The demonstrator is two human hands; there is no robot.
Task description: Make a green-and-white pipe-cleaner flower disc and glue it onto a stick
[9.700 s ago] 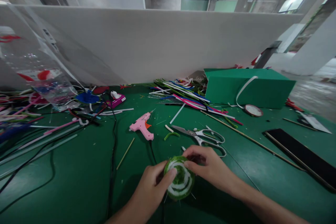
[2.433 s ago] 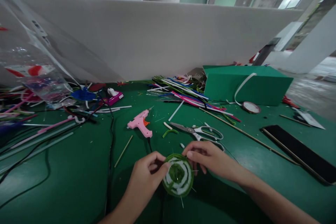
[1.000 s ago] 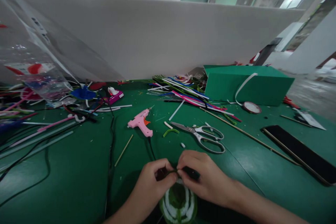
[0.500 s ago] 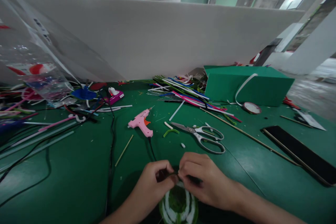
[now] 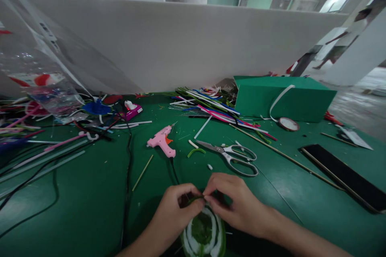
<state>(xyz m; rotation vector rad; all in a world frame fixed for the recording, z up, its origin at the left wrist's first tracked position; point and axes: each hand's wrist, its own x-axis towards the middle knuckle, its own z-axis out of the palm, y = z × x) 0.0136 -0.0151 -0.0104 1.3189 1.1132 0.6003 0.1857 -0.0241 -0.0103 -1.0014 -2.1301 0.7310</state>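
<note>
At the bottom middle is a rounded piece of fuzzy green and white rings [image 5: 202,231], partly under my hands and cut off by the lower edge. My left hand [image 5: 179,211] is closed at its far rim, pinching a dark green pipe cleaner [image 5: 196,198] between thumb and forefinger. From the other side my right hand [image 5: 237,200] pinches the end of that strand, its fingertips touching those of my left. Whether the strand is fixed to the piece is hidden by the fingers. Beyond my hands lie scissors [image 5: 223,150] with their blades together.
A pink glue gun [image 5: 163,141] lies with its cord running toward me. Colourful pipe cleaners [image 5: 208,102] are heaped at the back, beside a green box [image 5: 286,98]. A phone [image 5: 343,174] and a thin stick [image 5: 286,156] lie right; cables [image 5: 129,168] cross the left side.
The fingers of my right hand have shifted slightly and show a clearer pinch. The green and white piece has moved a little left and up. A person has appeared in the far right background.
</note>
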